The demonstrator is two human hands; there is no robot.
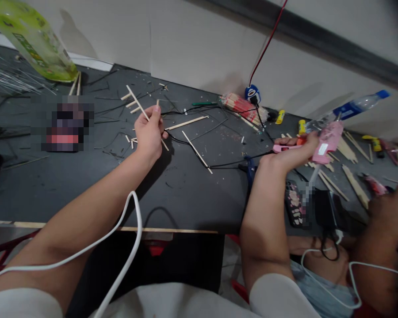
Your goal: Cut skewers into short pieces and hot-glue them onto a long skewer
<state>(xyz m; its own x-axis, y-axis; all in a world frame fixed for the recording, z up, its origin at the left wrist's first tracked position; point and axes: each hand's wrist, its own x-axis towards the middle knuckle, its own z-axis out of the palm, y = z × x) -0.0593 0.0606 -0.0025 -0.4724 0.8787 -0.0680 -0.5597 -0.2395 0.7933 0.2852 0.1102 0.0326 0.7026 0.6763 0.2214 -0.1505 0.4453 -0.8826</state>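
My left hand (148,132), above the dark table, pinches thin wooden sticks (135,99) between thumb and fingers. One long stick slants across the hand, and a short end pokes up by the thumb. In my right hand (307,148) is a pink glue gun (328,139), its nozzle tipped up and away from me. A translucent glue stick (314,173) juts from its lower end. My right fingers wrap its handle and are partly hidden. Between my hands a wooden stick (197,152) lies near a black cable (225,166).
Behind are a pack of sticks (243,106), a water bottle (361,105) and a green drink bottle (36,44). A patterned phone (294,203) and black power bank (330,210) lie right, beside another person's hand (389,207). A white cable (135,212) crosses my left arm.
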